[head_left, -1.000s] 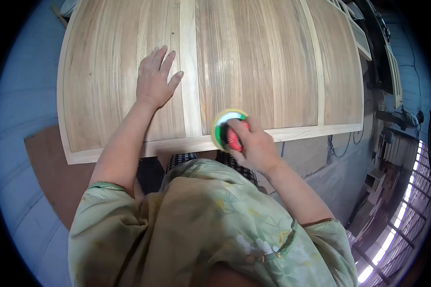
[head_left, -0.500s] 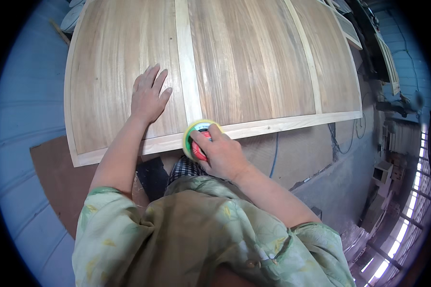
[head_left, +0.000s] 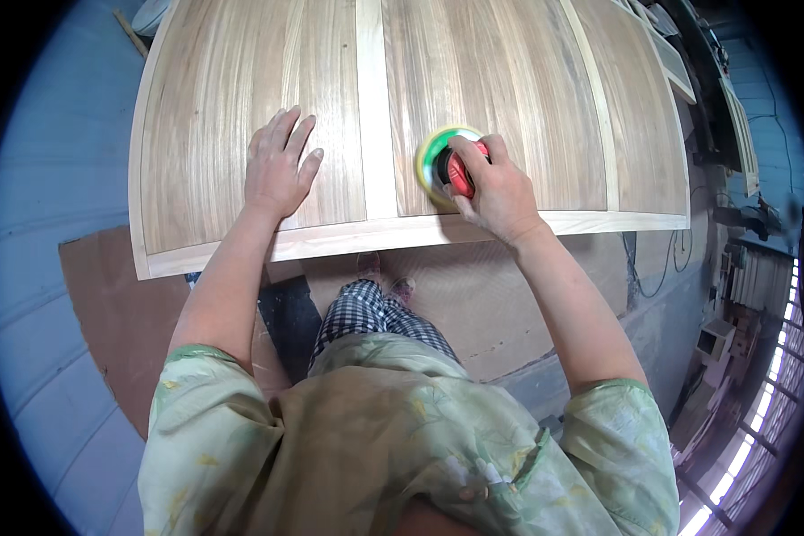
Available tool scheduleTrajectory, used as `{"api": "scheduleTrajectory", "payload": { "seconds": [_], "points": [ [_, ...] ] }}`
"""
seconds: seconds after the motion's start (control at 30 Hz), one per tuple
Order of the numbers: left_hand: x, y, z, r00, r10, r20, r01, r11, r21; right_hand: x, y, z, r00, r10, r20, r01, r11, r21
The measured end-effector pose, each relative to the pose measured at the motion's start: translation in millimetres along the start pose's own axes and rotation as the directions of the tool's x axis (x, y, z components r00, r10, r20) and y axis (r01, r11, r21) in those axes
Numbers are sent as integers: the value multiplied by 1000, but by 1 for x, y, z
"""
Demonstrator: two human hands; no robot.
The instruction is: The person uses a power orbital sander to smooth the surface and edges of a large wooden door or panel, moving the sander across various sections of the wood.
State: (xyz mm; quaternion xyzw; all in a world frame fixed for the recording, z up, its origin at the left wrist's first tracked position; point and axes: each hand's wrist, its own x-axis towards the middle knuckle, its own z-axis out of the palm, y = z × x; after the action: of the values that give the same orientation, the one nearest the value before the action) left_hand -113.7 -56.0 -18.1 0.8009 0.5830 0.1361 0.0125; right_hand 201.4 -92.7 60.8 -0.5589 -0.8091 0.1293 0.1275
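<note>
A large framed wooden panel (head_left: 268,71) lies before me, with brown striped boards between paler strips. My left hand (head_left: 279,170) rests flat on its left section, fingers spread. In my right hand (head_left: 500,188) is a round sander (head_left: 464,171) with a red and black body. My fingers wrap round that body from the right. The sander's disc, yellow at the rim and green inside, sits on the middle section near the front rail; its underside is hidden. The disc looks slightly blurred.
Brown cardboard (head_left: 491,299) covers the floor under the panel's front edge, with another brown sheet (head_left: 107,304) at the left. A blue wall (head_left: 54,223) runs along the left side. Dark cables (head_left: 657,277) hang at the right, and boxes (head_left: 715,339) stand beyond.
My right hand has carried the sander right and farther in, from the front rail onto the middle section. My left hand stays on the left section. The view has shifted slightly.
</note>
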Motion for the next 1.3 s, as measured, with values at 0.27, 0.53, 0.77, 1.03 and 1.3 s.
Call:
{"api": "scheduleTrajectory", "payload": {
  "seconds": [0.27,0.53,0.77,1.03,1.3],
  "points": [
    [2,-1,2,999,20,-48,-20,1000,6,13,-13,6,993,-117,3,117,991,-58],
    [2,0,-1,998,19,-52,-19,1000,-9,14,-32,8,973,-228,48,227,974,9],
    [1,1,0,998,25,-49,-28,998,-48,-9,19,-10,996,-62,64,61,998,13],
    [0,4,-7,999,6,-47,-7,1000,-16,-13,40,-24,999,-47,3,47,999,-19],
    [-22,10,-3,968,-242,-61,248,958,145,-18,73,-42,997,61,-38,-61,998,-3]
  ]
}}
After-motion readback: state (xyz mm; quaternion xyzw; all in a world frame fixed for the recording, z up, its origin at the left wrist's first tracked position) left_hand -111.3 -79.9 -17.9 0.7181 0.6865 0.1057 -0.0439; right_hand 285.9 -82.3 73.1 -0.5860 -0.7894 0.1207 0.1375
